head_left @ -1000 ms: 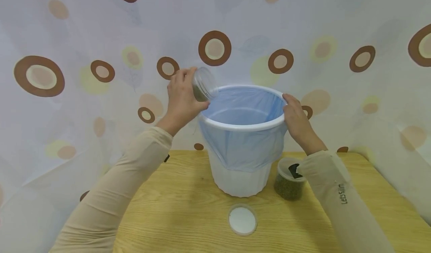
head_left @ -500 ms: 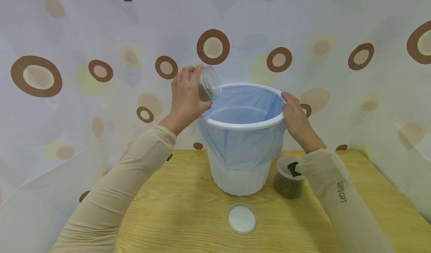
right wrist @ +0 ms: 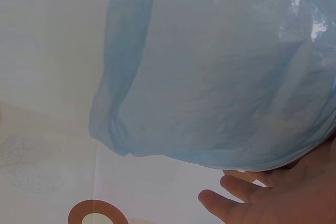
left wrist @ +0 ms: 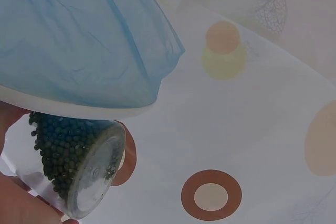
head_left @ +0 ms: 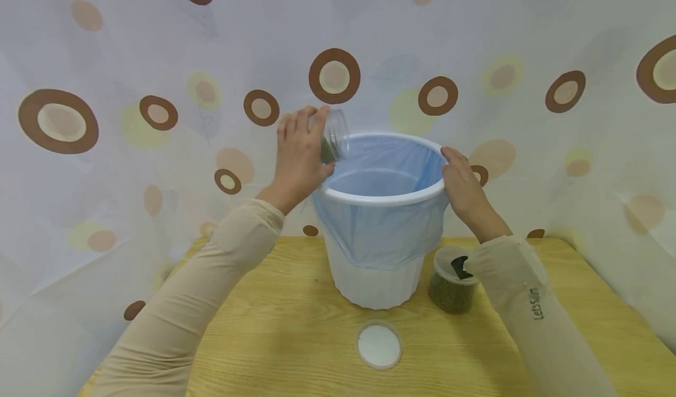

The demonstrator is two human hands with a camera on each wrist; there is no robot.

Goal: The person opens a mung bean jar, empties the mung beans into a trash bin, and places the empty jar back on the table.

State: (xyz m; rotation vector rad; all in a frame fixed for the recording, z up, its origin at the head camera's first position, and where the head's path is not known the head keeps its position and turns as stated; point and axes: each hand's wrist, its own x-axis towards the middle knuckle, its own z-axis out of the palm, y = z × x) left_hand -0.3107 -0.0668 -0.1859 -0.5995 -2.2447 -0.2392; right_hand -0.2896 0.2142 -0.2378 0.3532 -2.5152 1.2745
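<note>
Wood-grain table (head_left: 296, 303), dotted sheet (head_left: 385, 39) behind: one round lid (head_left: 379, 344) lies loose, second jar (head_left: 452, 294) stands covered near the lined bin (head_left: 377, 285). My left hand (head_left: 300, 156) is curled round the uncovered jar (head_left: 338, 128), tilted at the bin's left rim, mouth inward; dark green beans (left wrist: 62, 145) sit inside, so I judge the pour unfinished. My right hand (head_left: 467, 189) touches the opposite rim; whether it pinches, I cannot tell.

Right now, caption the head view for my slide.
Left hand holding a clear jar tilted toward a white bucket lined with a blue bag, right hand touching its rim.
</note>
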